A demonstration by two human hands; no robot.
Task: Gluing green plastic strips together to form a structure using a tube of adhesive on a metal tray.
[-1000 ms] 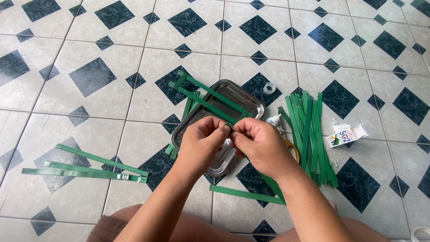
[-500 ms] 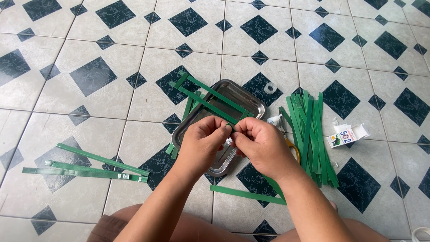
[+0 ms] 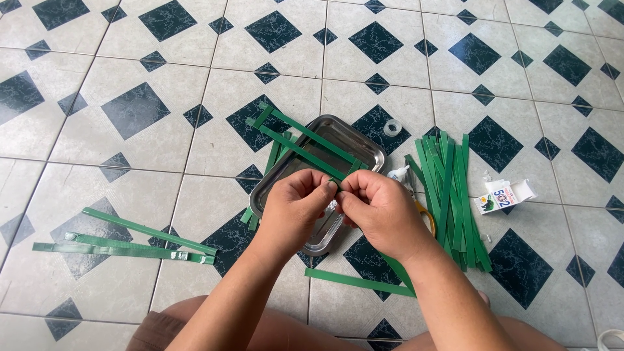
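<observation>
Both the left hand (image 3: 294, 207) and the right hand (image 3: 379, 211) pinch the near ends of long, flat green strips (image 3: 305, 138) that cross one another over the shallow rectangular steel tray (image 3: 364, 144) on the tiled floor. By my judgement the work is at an early stage: only a few strips are joined. A thick bundle of loose green strips (image 3: 452, 188) lies unused just right of the tray, a few taped strips (image 3: 123, 244) rest well apart at the left, and one single strip (image 3: 357, 281) lies near the knees.

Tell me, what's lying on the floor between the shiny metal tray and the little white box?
A pile of loose green strips lies between the metal tray and the small white box, with yellow-handled scissors at the pile's near edge, in the head view.
</observation>
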